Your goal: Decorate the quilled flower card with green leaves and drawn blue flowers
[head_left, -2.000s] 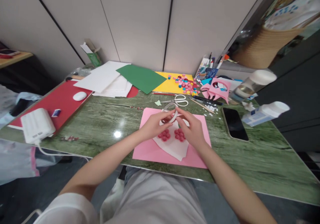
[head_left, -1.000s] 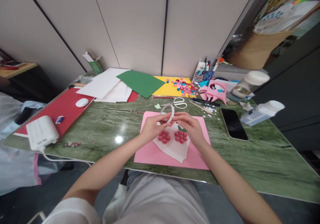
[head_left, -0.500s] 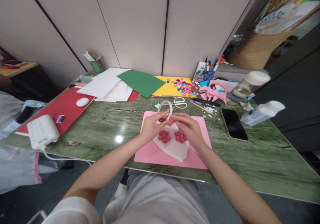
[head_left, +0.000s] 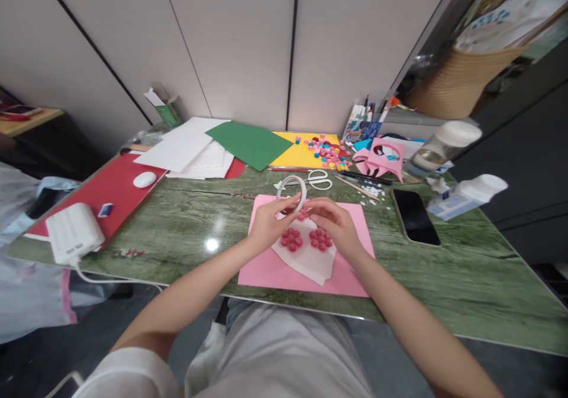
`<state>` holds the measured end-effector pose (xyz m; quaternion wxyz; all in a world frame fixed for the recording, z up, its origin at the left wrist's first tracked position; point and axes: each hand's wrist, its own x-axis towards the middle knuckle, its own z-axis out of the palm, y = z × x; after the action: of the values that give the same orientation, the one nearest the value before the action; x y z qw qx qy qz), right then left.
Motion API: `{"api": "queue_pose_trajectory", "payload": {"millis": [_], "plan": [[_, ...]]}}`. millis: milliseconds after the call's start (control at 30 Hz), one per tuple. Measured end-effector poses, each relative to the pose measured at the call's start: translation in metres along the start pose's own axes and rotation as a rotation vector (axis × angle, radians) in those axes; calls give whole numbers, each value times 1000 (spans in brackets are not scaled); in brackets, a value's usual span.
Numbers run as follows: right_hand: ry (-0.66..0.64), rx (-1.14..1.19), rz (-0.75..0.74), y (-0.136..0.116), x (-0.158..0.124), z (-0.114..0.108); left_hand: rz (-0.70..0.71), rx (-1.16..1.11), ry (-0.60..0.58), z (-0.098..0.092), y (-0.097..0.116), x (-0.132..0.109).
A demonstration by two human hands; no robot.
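A roll of white tape (head_left: pixel 303 192) stands on edge in my left hand (head_left: pixel 268 225), pinched between thumb and fingers. My right hand (head_left: pixel 336 223) is close beside the roll, its thumb and fingertips brought together; whatever they grip is too small to make out. Beneath both hands lies a white paper piece (head_left: pixel 310 266) on a pink sheet (head_left: pixel 261 272). Two flower-shaped clusters of dark pink coils, a left flower (head_left: pixel 291 240) and a right flower (head_left: pixel 320 240), rest on the white paper. A third pink flower (head_left: pixel 302 213) shows partly between my hands.
White-handled scissors (head_left: pixel 319 180) lie behind the roll. Farther back are coloured paper coils (head_left: pixel 328 151) on a yellow sheet (head_left: pixel 284 153), and a green sheet (head_left: pixel 251 144). A phone (head_left: pixel 416 216) and a white bottle (head_left: pixel 465 197) are at right, a power bank (head_left: pixel 74 232) at left.
Both hands and the tape roll keep nearly the same place over the papers. The view has shifted very slightly.
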<state>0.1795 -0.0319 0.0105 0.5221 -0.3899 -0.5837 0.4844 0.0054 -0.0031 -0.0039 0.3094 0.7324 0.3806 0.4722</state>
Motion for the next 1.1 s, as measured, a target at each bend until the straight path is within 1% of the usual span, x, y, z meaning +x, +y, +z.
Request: {"api": "queue_pose_trajectory", "payload": {"millis": [200,367,500,667,800,900,1000,1100], "plan": [[-36,-154,-47,-5,0,1,-3,23,12,-1,-1,0],[8,-149,-58,-4,-2,2,1,31,20,-2,0,1],[-1,-189,-63,-2,-2,1,40,34,26,-1,-3,0],[5,-121,-79,-2,-1,2,63,30,13,1,-5,-1],[12,-128,-94,-3,0,2,69,32,0,1,-3,0],[22,-192,-105,-4,0,1,45,40,-5,0,-3,0],[33,-305,-125,-5,0,0,21,33,-16,0,-3,1],[56,-455,-201,-7,-1,-1,4,28,-21,0,-3,1]]}}
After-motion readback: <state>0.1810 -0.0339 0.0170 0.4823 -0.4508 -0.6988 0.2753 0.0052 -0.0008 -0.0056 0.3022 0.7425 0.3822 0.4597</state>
